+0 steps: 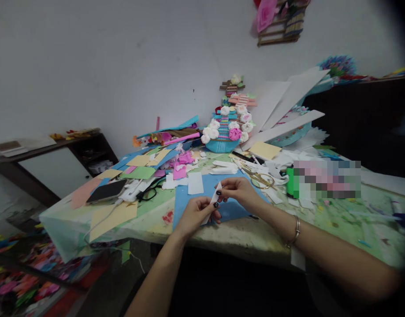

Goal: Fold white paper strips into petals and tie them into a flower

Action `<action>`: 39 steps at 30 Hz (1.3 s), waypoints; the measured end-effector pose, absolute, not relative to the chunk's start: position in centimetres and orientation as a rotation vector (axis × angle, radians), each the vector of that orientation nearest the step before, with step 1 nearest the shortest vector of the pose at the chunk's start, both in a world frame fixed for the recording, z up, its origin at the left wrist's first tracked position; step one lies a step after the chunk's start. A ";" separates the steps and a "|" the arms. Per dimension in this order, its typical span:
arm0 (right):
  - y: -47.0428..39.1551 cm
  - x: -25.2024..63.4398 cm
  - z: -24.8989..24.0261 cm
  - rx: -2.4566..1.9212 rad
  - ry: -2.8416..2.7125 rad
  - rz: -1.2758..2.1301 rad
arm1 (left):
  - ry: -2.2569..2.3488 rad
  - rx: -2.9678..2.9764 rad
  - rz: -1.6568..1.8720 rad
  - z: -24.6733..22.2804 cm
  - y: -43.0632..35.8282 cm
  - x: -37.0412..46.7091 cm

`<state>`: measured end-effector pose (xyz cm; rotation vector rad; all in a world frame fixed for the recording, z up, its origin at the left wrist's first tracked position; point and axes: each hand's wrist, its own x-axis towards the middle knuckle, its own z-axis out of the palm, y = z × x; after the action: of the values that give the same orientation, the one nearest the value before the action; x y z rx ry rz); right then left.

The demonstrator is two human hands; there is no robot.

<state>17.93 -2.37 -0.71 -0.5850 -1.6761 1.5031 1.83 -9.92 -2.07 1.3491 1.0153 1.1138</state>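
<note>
A white paper strip [216, 196] is pinched near its top by the right grip [238, 191], lower down by the left grip [196, 215].

Room to pass lies along the near edge of the pale-green stained table cover [243, 237], between the forearms [164, 264]. The left hand [197, 213] and right hand [238, 191] block the middle of the flat blue paper sheet [237, 212]; looped black cable [143, 194] bars the left, gold-handled metal scissors [262, 188] the right, an upright blue flower-decked stand [222, 145] the back
</note>
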 end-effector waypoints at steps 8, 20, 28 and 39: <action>-2.3 18.0 -0.7 -0.545 -1.631 1.526 | 0.962 1.369 1.049 -2.4 -10.0 1.7; -2.2 17.8 -1.0 -0.510 -1.690 1.565 | 0.953 1.383 1.023 -2.4 -10.0 1.8; -2.3 17.8 -0.8 -0.549 -1.725 1.509 | 0.999 1.393 1.052 -2.5 -10.0 1.9; -2.5 17.8 -0.9 -0.552 -1.679 1.481 | 1.040 1.415 1.103 -2.6 -9.8 1.8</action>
<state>17.76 -2.46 -0.95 -0.5517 -1.6791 1.4813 1.80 -9.85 -2.57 1.4148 1.0395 1.1028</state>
